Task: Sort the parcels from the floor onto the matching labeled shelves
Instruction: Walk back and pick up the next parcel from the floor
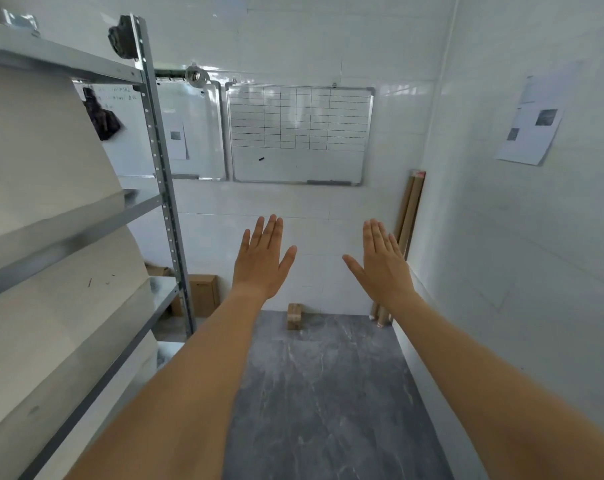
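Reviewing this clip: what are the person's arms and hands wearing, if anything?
Nothing shows: the left hand and right hand are bare, without gloves, rings or a watch. Both forearms are bare down to the picture's edge, with no sleeve in view.

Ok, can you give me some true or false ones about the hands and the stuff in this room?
1. Both hands are flat open and hold nothing. True: the left hand and the right hand have straight fingers and nothing in them.
2. A small cardboard parcel stands on the floor by the far wall. True.
3. The whiteboard with the grid lies on the floor. False: it hangs on the far wall.
4. The cardboard tubes lean in the right corner. True.
5. The metal shelving stands on the person's right. False: it stands on the left.
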